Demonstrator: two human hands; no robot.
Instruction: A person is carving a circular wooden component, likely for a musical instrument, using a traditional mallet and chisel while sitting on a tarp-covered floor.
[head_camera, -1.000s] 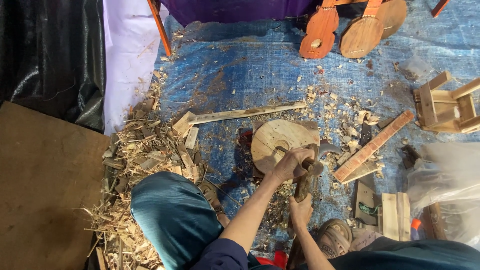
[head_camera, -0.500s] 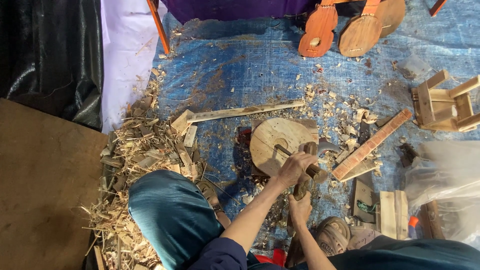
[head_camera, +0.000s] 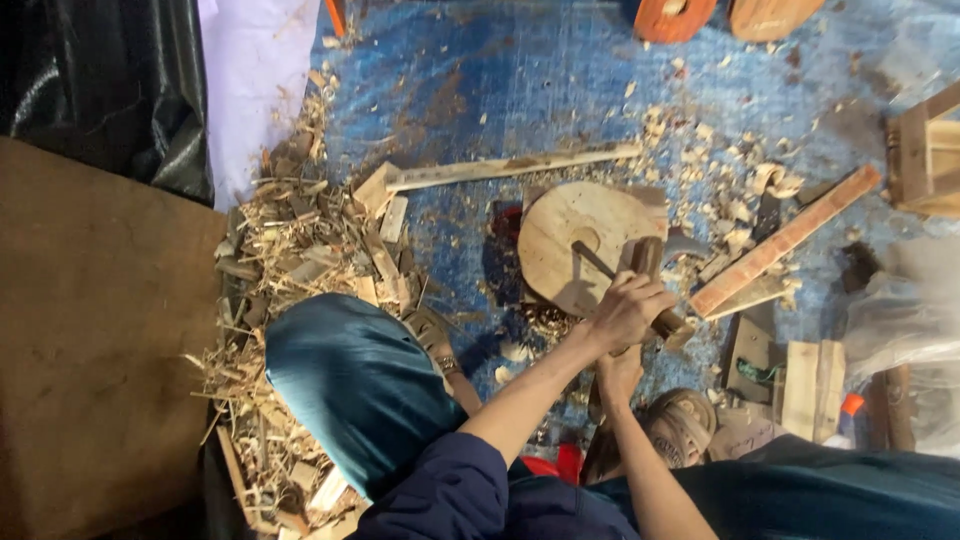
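Observation:
My left hand (head_camera: 625, 310) is closed around the wooden handle of a short adze-like tool (head_camera: 652, 268), whose dark metal head lies at the right edge of a round wooden chopping block (head_camera: 562, 238). Just below it, my right hand (head_camera: 620, 375) grips a piece of wood that is mostly hidden under both hands. A thin dark rod (head_camera: 592, 260) slants across the block toward my hands. My knee in blue trousers (head_camera: 350, 385) is at the left, and my sandalled foot (head_camera: 685, 425) is to the right of my hands.
A blue tarp (head_camera: 480, 110) covers the floor. A heap of wood shavings (head_camera: 300, 260) lies on the left, a long slat (head_camera: 510, 168) behind the block, a reddish batten (head_camera: 785, 240) on the right. Offcut blocks (head_camera: 810, 385) and a wooden frame (head_camera: 925, 150) sit at the right edge.
My left hand and the tool have risen a little and moved closer to the block. The view has dipped, so the wooden pieces at the top are nearly out of frame.

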